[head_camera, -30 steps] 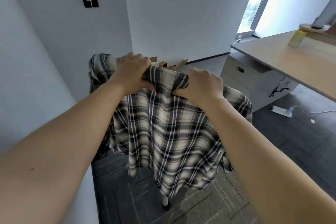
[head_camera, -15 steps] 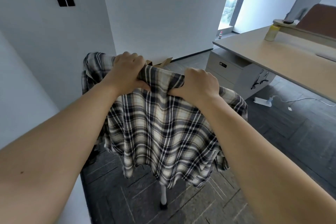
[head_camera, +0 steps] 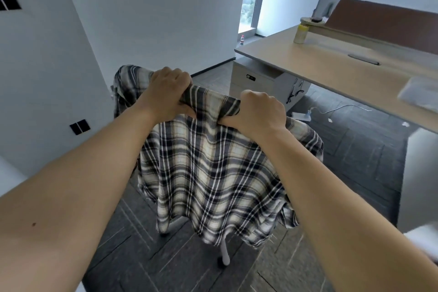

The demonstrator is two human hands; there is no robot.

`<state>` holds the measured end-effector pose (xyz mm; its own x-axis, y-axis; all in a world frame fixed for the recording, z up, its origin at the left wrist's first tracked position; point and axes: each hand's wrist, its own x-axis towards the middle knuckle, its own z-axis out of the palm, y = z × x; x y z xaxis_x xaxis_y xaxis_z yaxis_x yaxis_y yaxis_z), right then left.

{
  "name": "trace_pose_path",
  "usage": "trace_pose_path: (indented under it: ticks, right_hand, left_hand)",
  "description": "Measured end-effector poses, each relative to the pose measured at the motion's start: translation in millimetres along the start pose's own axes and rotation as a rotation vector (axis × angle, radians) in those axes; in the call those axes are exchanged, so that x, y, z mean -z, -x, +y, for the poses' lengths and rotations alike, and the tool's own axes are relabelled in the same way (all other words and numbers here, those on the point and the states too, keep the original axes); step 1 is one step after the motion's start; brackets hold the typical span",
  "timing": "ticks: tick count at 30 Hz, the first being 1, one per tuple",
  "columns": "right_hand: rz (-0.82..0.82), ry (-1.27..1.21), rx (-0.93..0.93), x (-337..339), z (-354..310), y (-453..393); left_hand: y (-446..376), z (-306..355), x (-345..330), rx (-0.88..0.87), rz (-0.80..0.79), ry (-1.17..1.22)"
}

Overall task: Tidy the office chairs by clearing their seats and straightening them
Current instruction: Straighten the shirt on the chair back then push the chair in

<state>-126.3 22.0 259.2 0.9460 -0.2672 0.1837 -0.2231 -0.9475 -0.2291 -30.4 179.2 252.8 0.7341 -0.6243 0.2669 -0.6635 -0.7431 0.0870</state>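
A black, white and cream plaid shirt point(head_camera: 213, 173) is draped over the back of an office chair and hides nearly all of it. Only the chair's white legs with casters point(head_camera: 224, 253) show below the cloth. My left hand point(head_camera: 169, 93) grips the top edge of the backrest through the shirt on the left. My right hand point(head_camera: 259, 111) grips the same edge a little to the right. Both fists are closed over fabric and backrest.
A light wooden desk point(head_camera: 331, 64) runs along the right, with a yellow-capped bottle point(head_camera: 299, 33) and a brown divider panel point(head_camera: 384, 21) on it. A white drawer unit point(head_camera: 256, 80) stands under the desk. Cables and a power strip point(head_camera: 305, 115) lie on the grey floor. White walls close in at left.
The view has swung to the right and the chair has moved with my hands toward the desk. My grip on the shirt-covered backrest is unchanged.
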Motion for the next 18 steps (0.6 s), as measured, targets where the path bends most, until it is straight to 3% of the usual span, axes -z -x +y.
trace_pose_path:
  ticks: [18]
  right_hand:
    - [0.129,0.181,-0.388,24,126,31]
  left_hand:
    - [-92,127,-51,-0.283,0.032,0.127]
